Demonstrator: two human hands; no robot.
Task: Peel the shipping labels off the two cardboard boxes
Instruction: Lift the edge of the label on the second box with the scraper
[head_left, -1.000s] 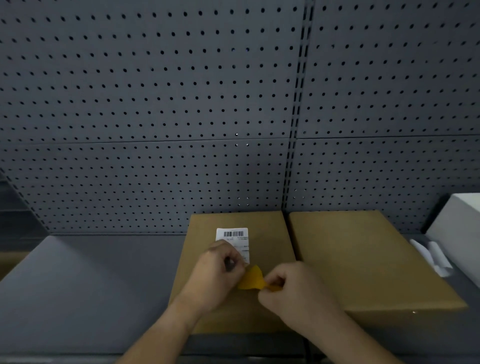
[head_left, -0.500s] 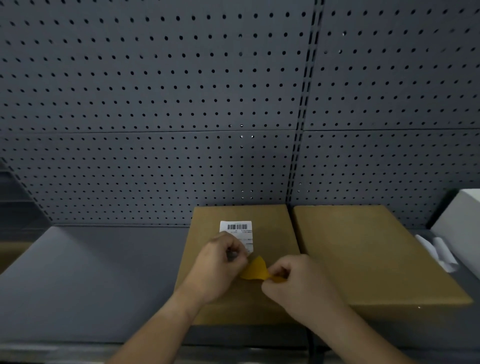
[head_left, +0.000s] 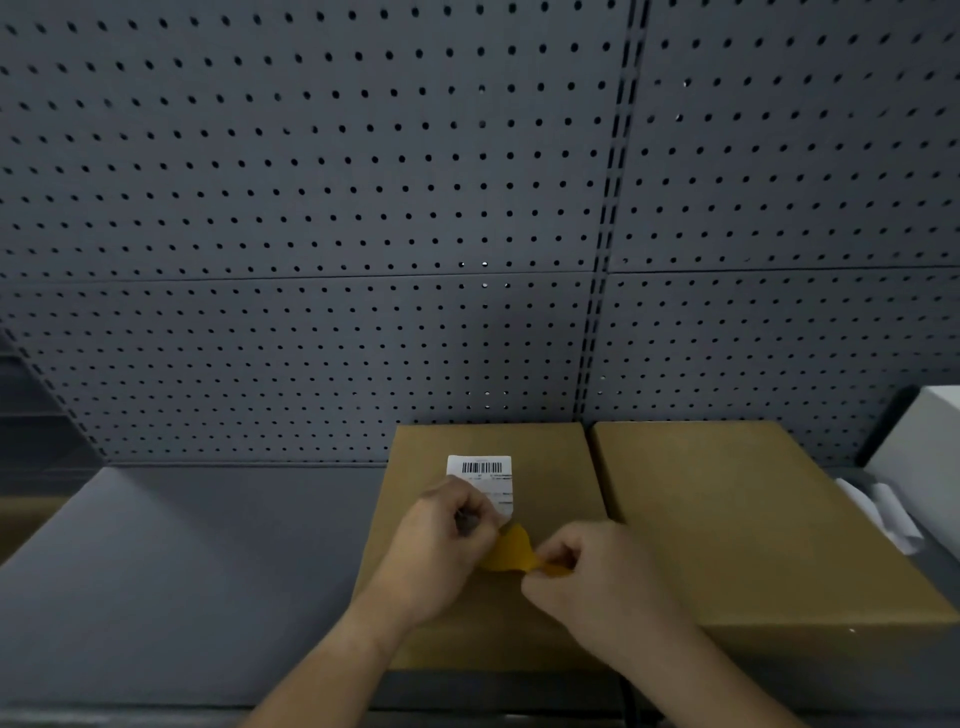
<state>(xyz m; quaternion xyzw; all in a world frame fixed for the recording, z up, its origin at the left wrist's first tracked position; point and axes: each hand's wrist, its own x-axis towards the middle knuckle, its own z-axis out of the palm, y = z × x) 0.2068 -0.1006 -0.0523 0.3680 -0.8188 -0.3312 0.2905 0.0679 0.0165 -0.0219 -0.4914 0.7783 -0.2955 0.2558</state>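
Two brown cardboard boxes stand side by side on a grey shelf. The left box (head_left: 550, 467) carries a white barcode label (head_left: 480, 470); the right box (head_left: 727, 519) shows a bare top. My left hand (head_left: 436, 551) rests curled on the label's lower left part, fingers closed around a small dark object (head_left: 465, 519) I cannot identify. My right hand (head_left: 597, 577) pinches a yellow-orange flap (head_left: 511, 553) that curls up from the label's lower edge. The label's bottom is hidden by my fingers.
A grey pegboard wall (head_left: 311, 208) rises right behind the boxes. The grey shelf surface (head_left: 182, 571) stretches to the left. At the far right stands a white box (head_left: 930, 441), with white crumpled paper (head_left: 883, 514) beside it.
Both hands stay on the left box's label. The right hand has drawn the yellow flap slightly to the right. The view has shifted a little.
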